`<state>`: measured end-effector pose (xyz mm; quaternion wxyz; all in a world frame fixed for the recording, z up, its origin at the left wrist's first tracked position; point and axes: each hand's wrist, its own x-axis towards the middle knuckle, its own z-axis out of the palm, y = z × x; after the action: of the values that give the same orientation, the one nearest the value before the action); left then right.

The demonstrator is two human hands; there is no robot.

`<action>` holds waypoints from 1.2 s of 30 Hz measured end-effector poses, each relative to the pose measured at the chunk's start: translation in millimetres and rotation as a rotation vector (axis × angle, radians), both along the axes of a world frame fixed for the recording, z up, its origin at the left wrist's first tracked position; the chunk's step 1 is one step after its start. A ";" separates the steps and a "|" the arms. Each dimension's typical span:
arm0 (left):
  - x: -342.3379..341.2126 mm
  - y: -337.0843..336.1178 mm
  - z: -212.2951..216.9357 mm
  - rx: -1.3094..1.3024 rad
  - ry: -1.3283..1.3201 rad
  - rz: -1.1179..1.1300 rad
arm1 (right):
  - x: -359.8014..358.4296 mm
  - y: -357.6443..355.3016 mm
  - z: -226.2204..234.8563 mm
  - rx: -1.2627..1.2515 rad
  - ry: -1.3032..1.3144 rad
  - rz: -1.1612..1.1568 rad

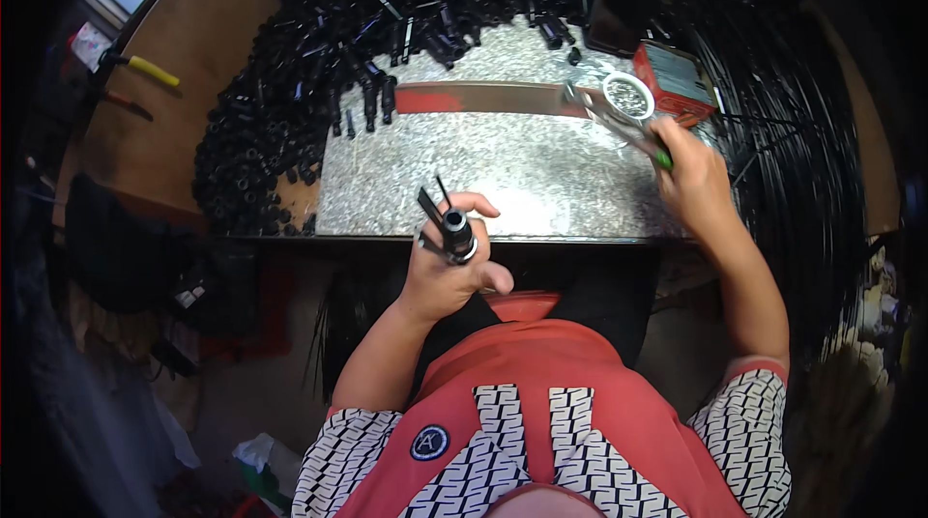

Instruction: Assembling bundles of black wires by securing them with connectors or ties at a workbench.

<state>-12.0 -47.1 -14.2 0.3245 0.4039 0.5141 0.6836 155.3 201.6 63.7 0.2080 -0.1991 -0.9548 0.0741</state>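
Note:
My left hand (447,276) is in front of the table's near edge with a short black tube (456,237) in its grip. Its thumb and a forefinger stick out, and thin black strips (430,204) rise beside the tube from the same hand. At the right of the tabletop, my right hand (694,180) is closed on a long metal tool with a green handle (628,129). The tool's far end is blurred, so its exact kind is unclear. Just beyond it is a round white-rimmed dish (609,85) of small shiny metal pieces.
A large heap of black tubular parts (387,6) covers the table's back and left. A flat brown-and-red bar (474,98) lies across the speckled board (464,160). A red box (677,83), a dark upright panel (623,1) and long black strips (793,151) occupy the right.

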 end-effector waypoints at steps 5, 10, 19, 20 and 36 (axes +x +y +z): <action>11.7 -5.6 1.5 0.076 0.114 -0.009 | -46.9 53.8 -7.9 0.084 -0.246 -0.156; 19.6 -1.9 12.9 0.067 -0.040 -0.054 | -63.2 66.3 -7.8 0.155 -0.392 -0.092; 19.2 1.2 13.4 0.110 -0.077 -0.047 | -78.3 66.2 -3.7 0.096 -0.476 -0.059; 19.6 2.3 14.2 0.107 -0.084 -0.054 | -79.4 69.9 -5.2 0.079 -0.495 -0.055; 19.5 0.4 17.0 0.141 -0.214 -0.024 | -76.3 72.2 -6.1 0.027 -0.392 -0.079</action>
<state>7.5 -46.7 2.8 0.3564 0.3564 0.4222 0.7534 79.0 273.8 57.7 0.0237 -0.2440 -0.9694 0.0129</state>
